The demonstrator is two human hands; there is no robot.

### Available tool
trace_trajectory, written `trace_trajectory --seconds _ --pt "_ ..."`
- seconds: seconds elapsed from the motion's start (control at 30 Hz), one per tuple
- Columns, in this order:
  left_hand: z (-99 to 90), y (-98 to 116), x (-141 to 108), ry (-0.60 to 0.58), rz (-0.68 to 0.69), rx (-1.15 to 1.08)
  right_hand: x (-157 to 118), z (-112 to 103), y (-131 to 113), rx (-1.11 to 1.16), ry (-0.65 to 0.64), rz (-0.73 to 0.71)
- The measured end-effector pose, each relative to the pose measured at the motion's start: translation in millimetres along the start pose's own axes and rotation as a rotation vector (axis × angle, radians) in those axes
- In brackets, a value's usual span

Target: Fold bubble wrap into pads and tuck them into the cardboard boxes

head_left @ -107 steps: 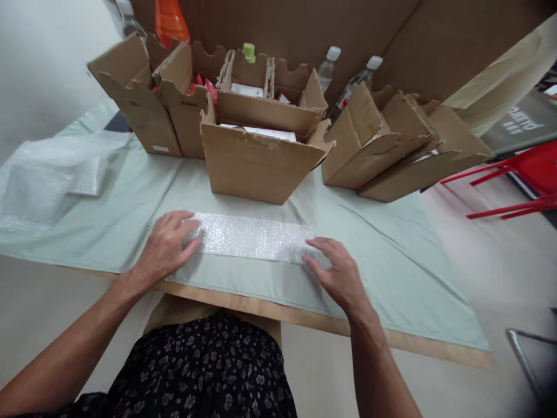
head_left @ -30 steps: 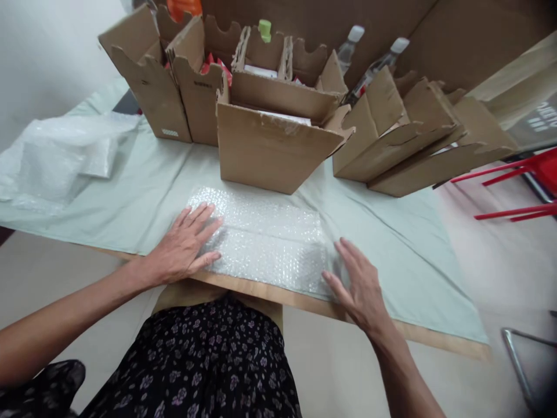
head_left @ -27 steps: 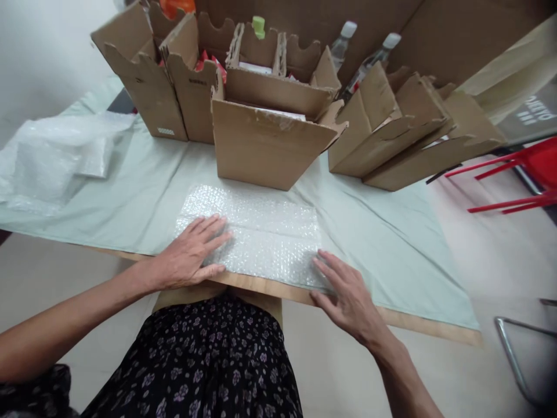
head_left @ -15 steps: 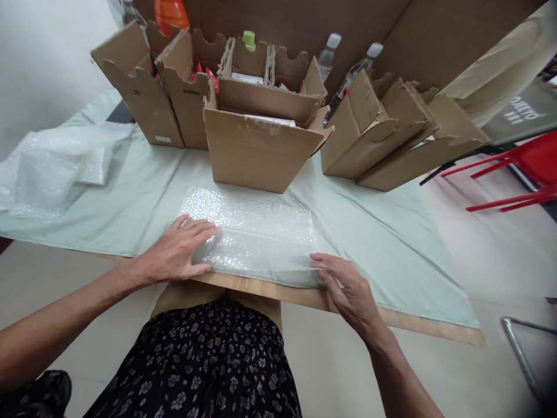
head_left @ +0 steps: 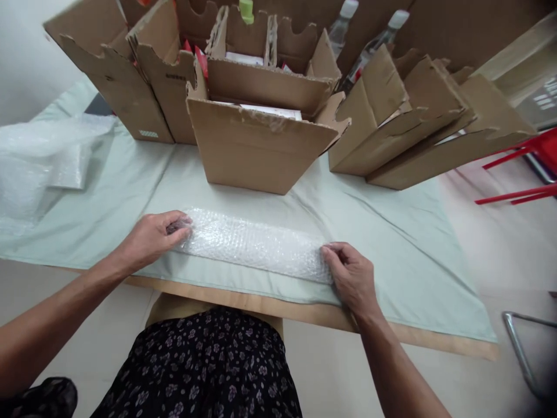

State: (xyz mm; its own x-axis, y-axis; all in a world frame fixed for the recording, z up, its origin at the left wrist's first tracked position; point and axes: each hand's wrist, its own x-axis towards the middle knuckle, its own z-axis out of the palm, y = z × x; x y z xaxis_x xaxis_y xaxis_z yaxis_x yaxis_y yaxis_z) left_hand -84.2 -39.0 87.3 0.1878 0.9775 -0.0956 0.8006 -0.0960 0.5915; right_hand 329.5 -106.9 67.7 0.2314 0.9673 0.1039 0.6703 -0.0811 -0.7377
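A strip of clear bubble wrap [head_left: 256, 244] lies folded lengthwise on the pale green cloth near the table's front edge. My left hand [head_left: 159, 235] pinches its left end between thumb and fingers. At the other end, my right hand [head_left: 350, 273] grips the upper corner, thumb pressed against the fingertips. Between the two hands the strip is stretched out fairly flat, narrow and slightly slanted down to the right.
A cardboard box [head_left: 256, 148] stands open just behind the bubble wrap. More cardboard boxes [head_left: 117, 93] stand at the back left, others [head_left: 391, 139] at the right. Loose bubble wrap [head_left: 39, 168] is heaped at the left. Clear bottles [head_left: 378, 43] rise behind. A red chair [head_left: 522, 194] stands beyond the table.
The wider bubble wrap sheet is now folded into a narrower strip. My left hand has shifted left and closed on its end; my right hand has moved slightly right and up.
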Motion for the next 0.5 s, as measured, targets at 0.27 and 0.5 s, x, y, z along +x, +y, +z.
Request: trace_trajectory --seconds 0.27,0.5 --pt "8.1 -7 -3 0.201 0.099 0.367 8 4 13 -0.395 0.003 -0.189" --pt "9.3 -12 4 0.138 0.026 0.38 31 4 11 -0.395 -0.195 -0.291"
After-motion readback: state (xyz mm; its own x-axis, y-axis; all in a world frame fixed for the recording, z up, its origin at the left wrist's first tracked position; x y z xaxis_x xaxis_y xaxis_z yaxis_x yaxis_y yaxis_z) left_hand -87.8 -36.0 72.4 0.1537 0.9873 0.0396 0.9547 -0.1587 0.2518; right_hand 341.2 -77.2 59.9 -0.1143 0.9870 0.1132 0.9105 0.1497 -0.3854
